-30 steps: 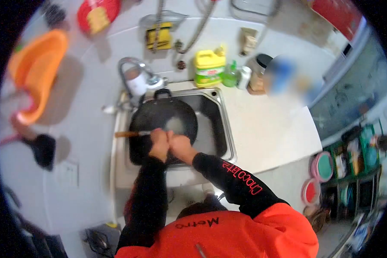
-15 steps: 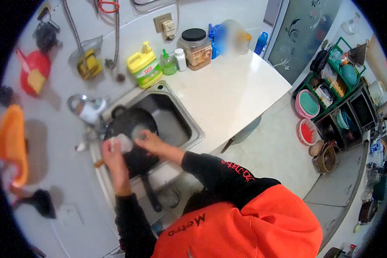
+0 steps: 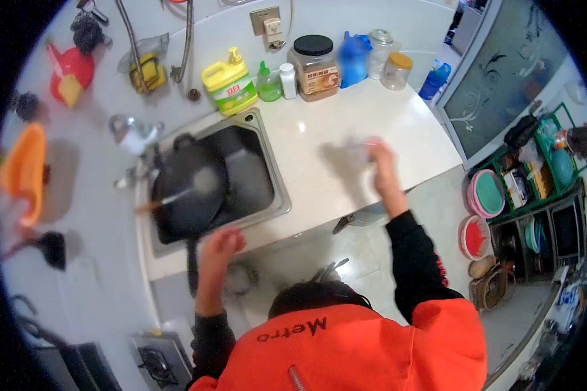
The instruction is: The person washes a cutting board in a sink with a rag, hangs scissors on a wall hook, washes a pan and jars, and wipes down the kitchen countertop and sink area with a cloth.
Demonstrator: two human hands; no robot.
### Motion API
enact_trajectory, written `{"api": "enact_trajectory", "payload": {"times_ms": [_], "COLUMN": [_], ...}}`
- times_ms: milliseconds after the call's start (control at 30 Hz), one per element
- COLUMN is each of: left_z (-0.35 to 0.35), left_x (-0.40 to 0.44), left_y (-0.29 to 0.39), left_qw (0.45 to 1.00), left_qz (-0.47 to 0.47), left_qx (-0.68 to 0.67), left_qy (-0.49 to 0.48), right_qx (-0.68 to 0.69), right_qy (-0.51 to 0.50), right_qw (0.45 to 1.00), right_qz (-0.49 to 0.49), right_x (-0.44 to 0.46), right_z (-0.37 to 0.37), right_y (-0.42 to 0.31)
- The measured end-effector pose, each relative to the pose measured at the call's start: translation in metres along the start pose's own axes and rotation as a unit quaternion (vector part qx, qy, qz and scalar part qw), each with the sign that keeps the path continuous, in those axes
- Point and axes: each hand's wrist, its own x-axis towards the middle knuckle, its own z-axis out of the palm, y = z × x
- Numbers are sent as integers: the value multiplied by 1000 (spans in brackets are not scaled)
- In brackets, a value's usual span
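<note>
My right hand (image 3: 385,171), raised over the white counter (image 3: 306,156), is closed on a blurred, see-through whitish object (image 3: 357,151). My left hand (image 3: 220,253) hovers by the front edge of the steel sink (image 3: 282,195), near the handle of a black wok (image 3: 205,163); its fingers are smeared by motion and nothing plain shows in them. The wok sits in the left part of the sink, its handle pointing toward me over the front rim. Across the wok lies a utensil with a wooden handle (image 3: 151,207). A pale patch shows inside the wok.
Behind the sink stand a faucet (image 3: 135,133), a yellow detergent jug (image 3: 229,83), a green bottle (image 3: 268,83), a white bottle (image 3: 287,81) and a black-lidded jar (image 3: 314,68). Basins (image 3: 486,194) and a green rack (image 3: 522,163) are at the right. A stove (image 3: 158,365) is lower left.
My right hand has moved right, from the wok to over the counter, and now holds a see-through object. My left hand, which held something whitish, has come down toward the wok's handle. The view has shifted.
</note>
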Motion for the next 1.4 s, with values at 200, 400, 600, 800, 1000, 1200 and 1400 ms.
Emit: {"api": "enact_trajectory", "payload": {"times_ms": [200, 400, 600, 800, 1000, 1200, 1400], "left_z": [8, 8, -6, -41, -89, -72, -19], "left_x": [-86, -137, -139, -152, -167, -162, -173], "left_y": [-64, -95, -103, -107, -175, -183, -196], "left_qw": [982, 942, 944, 945, 921, 901, 865], "left_qz": [-117, -204, -228, -253, -265, -287, -346], "left_qx": [-124, -206, -190, -159, -187, -193, -310], "left_qy": [85, 167, 142, 132, 215, 260, 188], "right_qx": [-531, -473, -458, -423, -305, -399, -497], "right_qy": [63, 13, -118, -191, -288, -204, -271], "right_qw": [841, 880, 864, 856, 904, 868, 822], "right_qz": [88, 25, -171, -228, -83, -214, -64], "right_x": [42, 75, 42, -31, -6, 177, 219], "right_z": [-195, -102, 111, 140, 116, 190, 266], "right_y": [91, 95, 88, 57, 43, 67, 153]}}
